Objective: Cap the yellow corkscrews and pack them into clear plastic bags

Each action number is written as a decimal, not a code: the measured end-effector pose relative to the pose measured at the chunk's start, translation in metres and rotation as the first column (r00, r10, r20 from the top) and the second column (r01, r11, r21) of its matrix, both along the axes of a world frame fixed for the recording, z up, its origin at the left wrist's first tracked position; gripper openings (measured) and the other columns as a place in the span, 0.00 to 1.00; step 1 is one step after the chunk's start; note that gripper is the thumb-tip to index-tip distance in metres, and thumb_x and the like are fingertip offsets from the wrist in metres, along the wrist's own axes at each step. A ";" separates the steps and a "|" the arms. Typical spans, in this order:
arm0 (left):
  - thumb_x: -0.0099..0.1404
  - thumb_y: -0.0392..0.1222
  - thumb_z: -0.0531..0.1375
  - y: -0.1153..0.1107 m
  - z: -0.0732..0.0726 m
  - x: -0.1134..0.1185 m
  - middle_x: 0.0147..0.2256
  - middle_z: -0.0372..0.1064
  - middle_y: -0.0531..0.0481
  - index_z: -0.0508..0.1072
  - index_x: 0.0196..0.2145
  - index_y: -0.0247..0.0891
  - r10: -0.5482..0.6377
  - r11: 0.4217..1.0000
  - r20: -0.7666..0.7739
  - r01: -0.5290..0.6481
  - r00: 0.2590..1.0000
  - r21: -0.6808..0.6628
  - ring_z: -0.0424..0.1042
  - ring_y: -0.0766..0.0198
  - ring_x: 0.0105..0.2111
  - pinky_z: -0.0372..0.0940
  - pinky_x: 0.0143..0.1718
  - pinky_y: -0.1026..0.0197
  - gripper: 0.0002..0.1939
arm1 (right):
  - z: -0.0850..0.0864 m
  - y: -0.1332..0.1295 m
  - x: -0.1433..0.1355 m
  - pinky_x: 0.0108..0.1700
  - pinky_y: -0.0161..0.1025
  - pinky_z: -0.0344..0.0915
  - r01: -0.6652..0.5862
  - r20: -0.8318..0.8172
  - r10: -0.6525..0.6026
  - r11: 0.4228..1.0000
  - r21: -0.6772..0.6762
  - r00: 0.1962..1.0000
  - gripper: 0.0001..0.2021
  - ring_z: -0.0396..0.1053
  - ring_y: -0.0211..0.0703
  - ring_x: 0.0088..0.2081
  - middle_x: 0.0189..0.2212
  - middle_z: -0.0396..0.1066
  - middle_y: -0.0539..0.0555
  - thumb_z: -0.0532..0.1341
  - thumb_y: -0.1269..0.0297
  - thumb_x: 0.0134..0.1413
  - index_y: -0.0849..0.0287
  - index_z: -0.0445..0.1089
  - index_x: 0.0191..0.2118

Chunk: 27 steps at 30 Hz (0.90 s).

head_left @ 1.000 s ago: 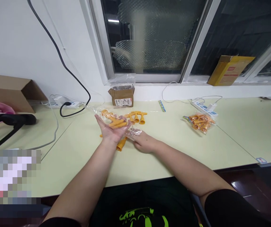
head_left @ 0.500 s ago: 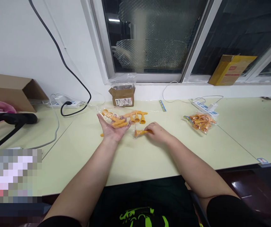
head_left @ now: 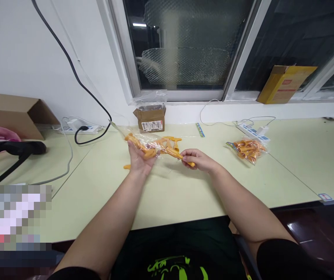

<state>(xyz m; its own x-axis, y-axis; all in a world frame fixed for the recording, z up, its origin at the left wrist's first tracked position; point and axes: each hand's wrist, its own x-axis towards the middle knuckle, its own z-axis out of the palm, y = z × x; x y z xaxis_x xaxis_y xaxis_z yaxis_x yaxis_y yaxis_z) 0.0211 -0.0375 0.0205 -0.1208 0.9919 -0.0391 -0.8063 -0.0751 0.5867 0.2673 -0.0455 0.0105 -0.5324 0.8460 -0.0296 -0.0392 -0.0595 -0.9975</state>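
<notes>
My left hand (head_left: 141, 162) is wrapped from below around a clear plastic bag (head_left: 136, 143) with several orange horn-shaped toys inside. Between the fingers and thumb of my right hand (head_left: 197, 159) is the narrow end of an orange toy horn (head_left: 174, 153). Its other end points left, at the bag's near side; whether it is inside the plastic I cannot tell. Several loose orange pieces (head_left: 176, 140) lie on the table just behind, partly covered by the bag. Left of my left wrist another orange piece (head_left: 127, 167) is partly hidden.
A filled bag of orange toys (head_left: 248, 151) lies to the right, near a power strip (head_left: 253, 133). Against the wall stand a small cardboard box (head_left: 152, 119) and a colourful card strip (head_left: 200, 130). Cables, a black frame (head_left: 18, 147) and a larger box (head_left: 6, 107) occupy the left.
My right hand has turned and lifted the toy horn, so it now slants up leftward toward the bag. My left hand has tilted the bag and shifted slightly right.
</notes>
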 end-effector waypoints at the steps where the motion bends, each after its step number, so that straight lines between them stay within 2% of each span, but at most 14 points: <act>1: 0.62 0.75 0.57 -0.001 -0.001 0.003 0.47 0.75 0.41 0.72 0.52 0.43 -0.023 1.000 -0.018 0.024 1.000 0.018 0.76 0.48 0.47 0.74 0.40 0.51 0.36 | -0.001 -0.001 -0.004 0.20 0.30 0.49 -0.016 -0.042 0.015 0.999 -0.029 0.999 0.16 0.65 0.35 0.24 0.26 0.71 0.49 0.70 0.55 0.51 0.58 0.71 0.40; 4: 0.63 0.74 0.57 -0.005 -0.006 0.013 0.49 0.77 0.41 0.73 0.53 0.42 -0.121 0.992 -0.059 0.122 0.991 0.018 0.77 0.48 0.48 0.74 0.41 0.51 0.36 | -0.004 -0.007 -0.021 0.20 0.30 0.51 -0.065 -0.163 0.051 0.994 -0.084 0.985 0.18 0.63 0.34 0.23 0.27 0.71 0.49 0.71 0.52 0.51 0.57 0.70 0.42; 6: 0.63 0.73 0.58 -0.009 -0.009 0.021 0.46 0.78 0.41 0.75 0.51 0.40 -0.203 0.979 -0.081 0.204 0.976 0.012 0.78 0.48 0.47 0.74 0.43 0.51 0.35 | -0.006 -0.011 -0.032 0.21 0.31 0.54 -0.097 -0.234 0.071 0.990 -0.100 0.970 0.19 0.62 0.34 0.24 0.28 0.71 0.49 0.71 0.52 0.51 0.58 0.70 0.42; 8: 0.62 0.72 0.61 -0.013 -0.011 0.028 0.43 0.79 0.41 0.76 0.49 0.37 -0.272 0.961 -0.112 0.276 0.956 0.022 0.79 0.48 0.44 0.75 0.43 0.50 0.35 | -0.007 -0.014 -0.040 0.25 0.32 0.59 -0.125 -0.305 0.088 0.987 -0.104 0.948 0.20 0.65 0.35 0.27 0.31 0.73 0.51 0.72 0.55 0.50 0.57 0.72 0.47; 11: 0.59 0.73 0.62 -0.018 -0.012 0.033 0.40 0.79 0.40 0.78 0.46 0.34 -0.311 0.947 -0.143 0.319 0.940 0.035 0.79 0.49 0.39 0.75 0.40 0.51 0.37 | -0.008 -0.017 -0.045 0.38 0.36 0.69 -0.149 -0.381 0.111 0.986 -0.073 0.918 0.28 0.72 0.40 0.37 0.41 0.76 0.53 0.70 0.61 0.47 0.53 0.70 0.56; 14: 0.62 0.73 0.60 -0.020 -0.010 0.034 0.41 0.79 0.39 0.77 0.46 0.34 -0.329 0.942 -0.112 0.334 0.938 0.025 0.79 0.49 0.40 0.75 0.41 0.51 0.37 | -0.007 -0.018 -0.044 0.51 0.44 0.70 -0.160 -0.410 0.144 0.987 -0.003 0.901 0.32 0.74 0.46 0.47 0.50 0.76 0.54 0.68 0.64 0.45 0.50 0.68 0.60; 17: 0.64 0.73 0.57 -0.020 -0.009 0.033 0.41 0.79 0.41 0.77 0.48 0.36 -0.339 0.940 -0.058 0.340 0.939 0.002 0.79 0.49 0.40 0.75 0.40 0.50 0.36 | -0.007 -0.017 -0.041 0.58 0.48 0.68 -0.164 -0.357 0.184 0.983 0.085 0.916 0.34 0.71 0.49 0.55 0.57 0.72 0.55 0.70 0.65 0.45 0.49 0.66 0.61; 20: 0.65 0.75 0.53 -0.020 -0.009 0.033 0.41 0.79 0.41 0.77 0.49 0.36 -0.358 0.934 -0.046 0.358 0.933 -0.016 0.79 0.50 0.39 0.75 0.38 0.50 0.38 | -0.010 -0.016 -0.040 0.56 0.47 0.70 -0.127 -0.263 0.177 0.972 0.197 0.948 0.32 0.70 0.48 0.56 0.59 0.69 0.55 0.71 0.62 0.50 0.49 0.65 0.61; 22: 0.65 0.76 0.51 -0.020 -0.009 0.033 0.43 0.79 0.39 0.76 0.51 0.36 -0.384 0.923 -0.047 0.383 0.922 -0.016 0.79 0.48 0.41 0.75 0.40 0.49 0.41 | -0.014 -0.015 -0.043 0.56 0.47 0.71 -0.057 -0.221 0.126 0.954 0.295 0.967 0.27 0.70 0.47 0.56 0.59 0.68 0.56 0.68 0.59 0.57 0.49 0.64 0.61; 25: 0.65 0.76 0.51 -0.020 -0.009 0.033 0.43 0.79 0.39 0.77 0.50 0.37 -0.390 0.921 -0.036 0.390 0.920 -0.005 0.79 0.46 0.45 0.75 0.44 0.47 0.39 | -0.021 -0.014 -0.048 0.62 0.51 0.67 0.038 -0.142 0.032 0.888 0.458 0.989 0.23 0.66 0.49 0.62 0.61 0.65 0.59 0.62 0.54 0.65 0.52 0.63 0.63; 27: 0.66 0.75 0.51 -0.019 -0.009 0.034 0.43 0.79 0.40 0.77 0.48 0.38 -0.372 0.928 -0.030 0.372 0.928 0.000 0.79 0.46 0.46 0.74 0.46 0.46 0.38 | -0.023 -0.015 -0.051 0.66 0.55 0.62 0.080 -0.061 -0.054 0.800 0.595 0.997 0.22 0.64 0.51 0.64 0.61 0.66 0.62 0.58 0.55 0.69 0.54 0.63 0.63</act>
